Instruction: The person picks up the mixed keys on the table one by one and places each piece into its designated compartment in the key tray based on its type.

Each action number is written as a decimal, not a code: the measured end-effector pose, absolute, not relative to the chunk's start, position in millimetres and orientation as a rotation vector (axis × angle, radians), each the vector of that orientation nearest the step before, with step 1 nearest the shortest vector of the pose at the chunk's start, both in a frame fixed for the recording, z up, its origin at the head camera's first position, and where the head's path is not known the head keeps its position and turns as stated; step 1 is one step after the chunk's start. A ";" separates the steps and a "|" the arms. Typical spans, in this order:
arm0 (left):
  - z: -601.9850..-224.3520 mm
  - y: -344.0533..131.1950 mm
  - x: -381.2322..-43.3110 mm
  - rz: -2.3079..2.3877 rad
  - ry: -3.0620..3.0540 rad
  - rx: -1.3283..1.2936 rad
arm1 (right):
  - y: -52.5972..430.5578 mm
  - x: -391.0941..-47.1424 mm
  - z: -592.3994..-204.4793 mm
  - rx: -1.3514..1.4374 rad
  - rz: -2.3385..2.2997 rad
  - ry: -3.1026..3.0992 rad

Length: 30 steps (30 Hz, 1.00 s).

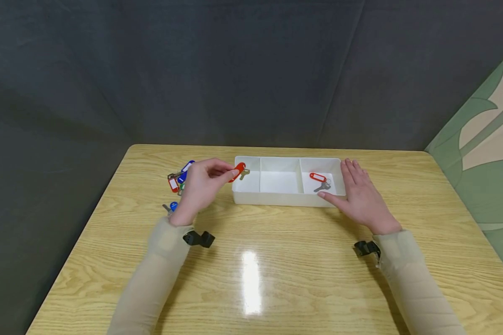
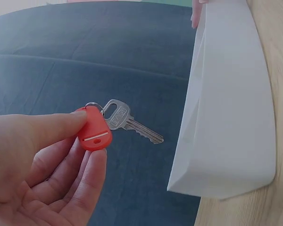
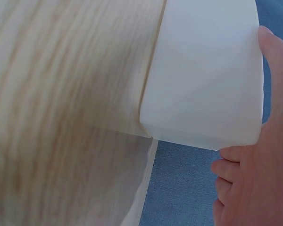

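My left hand (image 1: 201,184) pinches a red key tag (image 2: 95,126) between thumb and fingers. A metal key (image 2: 119,117) hangs from its ring, over the left compartment of a white three-part tray (image 1: 276,199) in the head view. My right hand (image 1: 368,204) rests against the tray's right end, its fingers straight along the outside and its thumb at the front rim. In the right compartment lie another red key tag (image 1: 317,177) and its key (image 1: 322,186).
Left of the tray, partly behind my left hand, several tagged keys lie on the wooden table (image 1: 302,270), among them a blue tag (image 1: 187,166) and a red-framed tag (image 1: 173,184). Nearer me is a blue-tagged key (image 1: 173,206). A dark cloth (image 1: 243,74) hangs behind the table.
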<state>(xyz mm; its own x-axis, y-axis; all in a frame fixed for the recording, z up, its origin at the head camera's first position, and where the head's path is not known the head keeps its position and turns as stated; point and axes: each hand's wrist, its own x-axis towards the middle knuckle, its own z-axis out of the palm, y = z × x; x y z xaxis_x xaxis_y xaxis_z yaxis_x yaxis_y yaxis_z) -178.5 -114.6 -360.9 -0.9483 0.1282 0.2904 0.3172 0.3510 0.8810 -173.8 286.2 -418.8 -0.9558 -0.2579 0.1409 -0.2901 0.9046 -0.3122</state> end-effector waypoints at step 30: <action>-366.1 -67.2 -187.4 -1.673 -2.510 -0.557 | 286.2 -174.0 -418.3 0.436 0.514 -2.963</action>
